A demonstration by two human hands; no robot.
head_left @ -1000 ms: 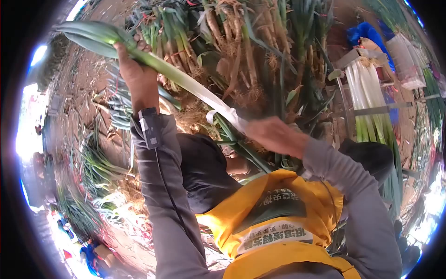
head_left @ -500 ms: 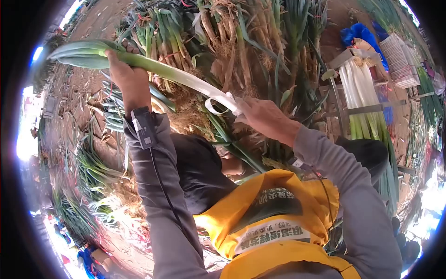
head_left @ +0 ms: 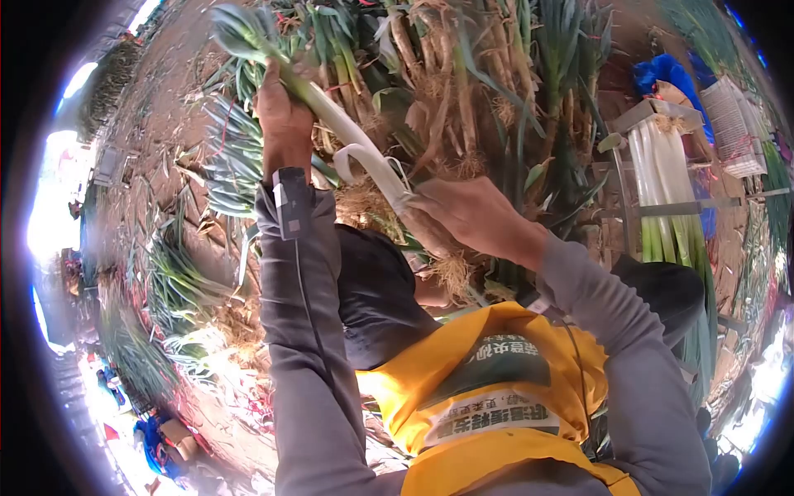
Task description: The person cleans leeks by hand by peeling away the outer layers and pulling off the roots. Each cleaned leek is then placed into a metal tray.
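A long green onion (head_left: pixel 351 132) slants across the upper middle, its green leaves at the upper left and its roots at the lower right. My left hand (head_left: pixel 285 116) is closed round the stalk just below the leaves. Near the lower end, my right hand (head_left: pixel 480 215) is closed, its fingertips pinching the outer skin at the stalk. A strip of pale skin (head_left: pixel 346 157) curls loose from the white part. Below my right fingertips the stalk is brownish and ends in shaggy roots (head_left: pixel 451 274).
Several unpeeled green onions (head_left: pixel 447 99) with dirty roots lie ahead. To the right, peeled white ones (head_left: pixel 662 178) rest in a metal rack (head_left: pixel 691 205), near a blue plastic bag (head_left: pixel 666 74). More leafy bundles (head_left: pixel 178 277) lie on the ground at left.
The green onion has swung to a steeper slant, its leaves shifting right and up in view. Its brownish root end now shows below my right hand, and the loose skin hangs farther up the stalk.
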